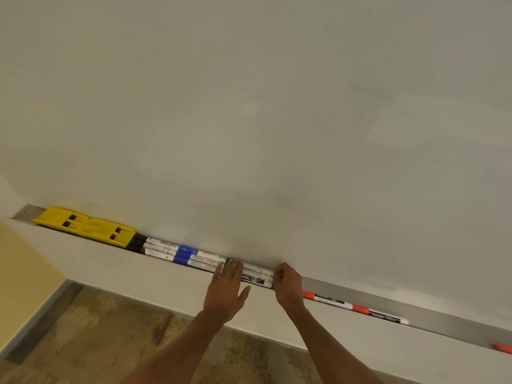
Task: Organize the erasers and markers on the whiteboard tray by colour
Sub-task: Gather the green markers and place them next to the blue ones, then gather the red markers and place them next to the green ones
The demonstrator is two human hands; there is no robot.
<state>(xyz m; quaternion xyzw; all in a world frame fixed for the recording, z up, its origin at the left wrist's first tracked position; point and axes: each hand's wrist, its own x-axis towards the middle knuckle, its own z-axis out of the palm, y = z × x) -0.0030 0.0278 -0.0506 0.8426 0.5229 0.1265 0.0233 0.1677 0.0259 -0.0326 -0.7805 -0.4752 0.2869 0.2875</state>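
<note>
Along the metal whiteboard tray [432, 314], two yellow erasers [86, 225] lie end to end at the far left. To their right come black-capped markers [155, 246], then blue-capped markers [185, 254], then green-capped markers [256, 274]. My left hand [228, 289] has straight fingers laid flat over the green caps. My right hand [286, 285] is curled at the right ends of those green markers; whether it grips them is hidden. Two red-capped markers [357, 307] lie end to end further right.
Another red object [502, 347] shows at the right edge of the tray. The blank whiteboard [277, 120] fills the upper view. Below the tray is a pale wall, and under it a brown patterned floor [110, 333].
</note>
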